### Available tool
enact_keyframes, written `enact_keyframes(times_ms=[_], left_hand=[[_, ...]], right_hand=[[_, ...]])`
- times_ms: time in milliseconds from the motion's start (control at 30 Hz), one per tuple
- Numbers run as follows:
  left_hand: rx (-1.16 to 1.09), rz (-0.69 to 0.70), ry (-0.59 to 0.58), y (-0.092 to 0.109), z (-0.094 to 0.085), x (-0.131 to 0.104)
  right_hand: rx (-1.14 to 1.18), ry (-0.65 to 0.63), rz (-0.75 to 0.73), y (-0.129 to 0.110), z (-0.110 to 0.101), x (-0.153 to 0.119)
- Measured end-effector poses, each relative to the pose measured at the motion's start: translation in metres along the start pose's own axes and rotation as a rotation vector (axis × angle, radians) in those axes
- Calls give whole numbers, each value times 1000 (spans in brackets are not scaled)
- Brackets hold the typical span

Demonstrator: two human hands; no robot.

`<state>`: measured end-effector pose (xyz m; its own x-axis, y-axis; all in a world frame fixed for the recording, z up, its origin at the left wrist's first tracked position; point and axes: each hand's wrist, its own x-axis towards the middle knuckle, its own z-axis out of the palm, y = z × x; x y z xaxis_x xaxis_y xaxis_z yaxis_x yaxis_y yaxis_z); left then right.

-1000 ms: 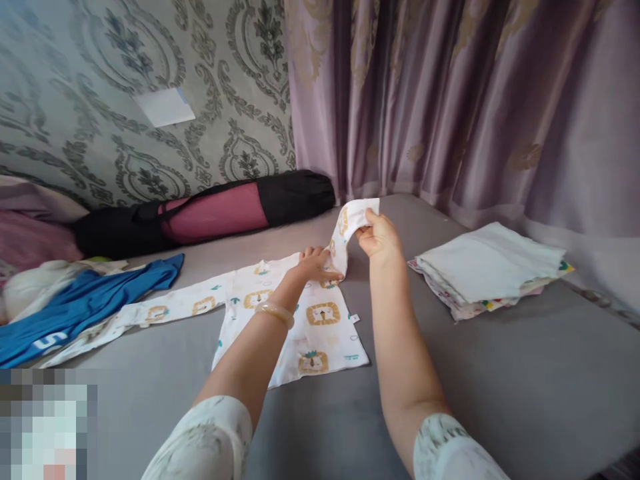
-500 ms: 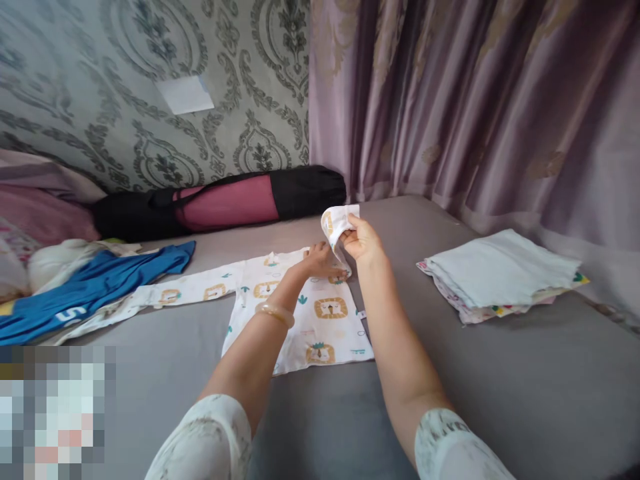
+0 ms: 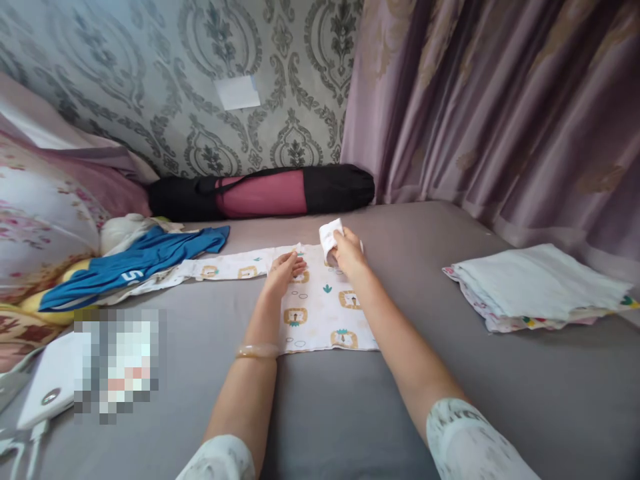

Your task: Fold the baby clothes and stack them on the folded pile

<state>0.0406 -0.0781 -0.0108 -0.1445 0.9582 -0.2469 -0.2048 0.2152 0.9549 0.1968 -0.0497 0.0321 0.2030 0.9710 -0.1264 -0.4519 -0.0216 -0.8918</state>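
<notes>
A small white long-sleeved shirt [image 3: 320, 313] printed with lions and green leaves lies spread on the grey bed. One sleeve [image 3: 230, 270] stretches out flat to the left. The other sleeve [image 3: 330, 235] is bunched and raised in my right hand [image 3: 348, 248], closed around it over the shirt's upper right part. My left hand [image 3: 285, 270] rests at the upper left of the shirt, by the shoulder of the flat sleeve. Its fingers are loosely bent and hold nothing visible. A pale bangle [image 3: 257, 351] circles my left wrist.
To the right sits a stack of folded cloths [image 3: 543, 283]. Blue clothing [image 3: 135, 263] lies at the left, beside a floral pillow [image 3: 45, 207]. A black and pink long bag [image 3: 265, 193] runs along the wall. A white device [image 3: 55, 373] with cables is at lower left.
My left hand has moved left off the right side of the shirt. My right hand has brought the sleeve inward and lower over the shirt. The view has turned left.
</notes>
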Motion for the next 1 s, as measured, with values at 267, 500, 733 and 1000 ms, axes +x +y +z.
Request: enact_keyframes(times_ms=[267, 500, 733, 1000], left_hand=[[-79, -51, -39, 4, 2, 4], [298, 116, 99, -2, 5, 2], [417, 339, 179, -7, 1, 16], [495, 435, 315, -5, -14, 16]], right_hand=[[-491, -404, -85, 38, 8, -27], [-286, -292, 37, 3, -21, 2], [-133, 54, 17, -30, -68, 34], [-732, 170, -245, -4, -70, 36]])
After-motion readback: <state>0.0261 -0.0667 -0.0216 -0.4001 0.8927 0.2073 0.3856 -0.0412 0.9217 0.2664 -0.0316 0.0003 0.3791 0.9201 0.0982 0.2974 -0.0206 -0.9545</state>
